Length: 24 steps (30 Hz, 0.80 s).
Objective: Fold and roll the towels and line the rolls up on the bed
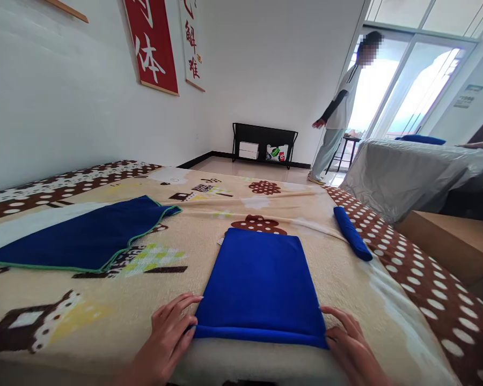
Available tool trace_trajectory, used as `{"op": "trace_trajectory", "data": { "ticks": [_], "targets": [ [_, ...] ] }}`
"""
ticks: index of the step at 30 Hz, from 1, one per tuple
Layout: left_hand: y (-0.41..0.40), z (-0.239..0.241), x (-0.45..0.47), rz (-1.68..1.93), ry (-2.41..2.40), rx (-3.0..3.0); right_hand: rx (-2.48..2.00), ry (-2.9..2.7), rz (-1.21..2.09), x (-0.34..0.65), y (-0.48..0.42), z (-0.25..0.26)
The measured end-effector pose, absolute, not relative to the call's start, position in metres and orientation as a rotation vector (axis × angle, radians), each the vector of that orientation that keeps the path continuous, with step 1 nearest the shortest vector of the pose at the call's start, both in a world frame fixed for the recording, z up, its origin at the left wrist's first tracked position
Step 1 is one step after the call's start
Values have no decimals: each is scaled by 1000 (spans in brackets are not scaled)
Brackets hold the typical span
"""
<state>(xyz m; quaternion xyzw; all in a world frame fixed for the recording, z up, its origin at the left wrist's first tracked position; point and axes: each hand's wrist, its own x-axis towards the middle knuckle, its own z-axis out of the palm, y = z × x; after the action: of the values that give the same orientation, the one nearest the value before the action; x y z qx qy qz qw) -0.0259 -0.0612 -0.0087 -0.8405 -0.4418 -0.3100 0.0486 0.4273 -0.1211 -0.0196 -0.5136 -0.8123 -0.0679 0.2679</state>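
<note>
A bright blue folded towel [261, 281] lies flat on the patterned blanket [116, 311] in front of me. My left hand [167, 335] rests on the blanket at the towel's near left corner, with its fingertips touching the folded edge. My right hand [352, 348] lies at the near right corner, fingers spread and curled slightly against the towel's edge. Neither hand grips anything. A rolled blue towel [352, 233] lies further off to the right. A dark blue cloth with green trim [84, 236] is spread out on the left.
The bed runs along a white wall on the left. A second bed under a grey cover [406, 171] stands to the right, with a wooden box [451, 241] between. A person [338, 112] stands by the glass door. A black rack [263, 145] stands against the far wall.
</note>
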Motion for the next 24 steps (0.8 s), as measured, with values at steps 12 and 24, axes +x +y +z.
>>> {"op": "trace_trajectory", "data": {
  "ticks": [12, 24],
  "targets": [
    [-75, -18, 100, -1117, -1121, -2311, -1250, -1972, -657, 302, -97, -41],
    [-80, -15, 31, -809, -1167, -2235, -1426, -2036, -715, 366, -126, -36]
  ]
}}
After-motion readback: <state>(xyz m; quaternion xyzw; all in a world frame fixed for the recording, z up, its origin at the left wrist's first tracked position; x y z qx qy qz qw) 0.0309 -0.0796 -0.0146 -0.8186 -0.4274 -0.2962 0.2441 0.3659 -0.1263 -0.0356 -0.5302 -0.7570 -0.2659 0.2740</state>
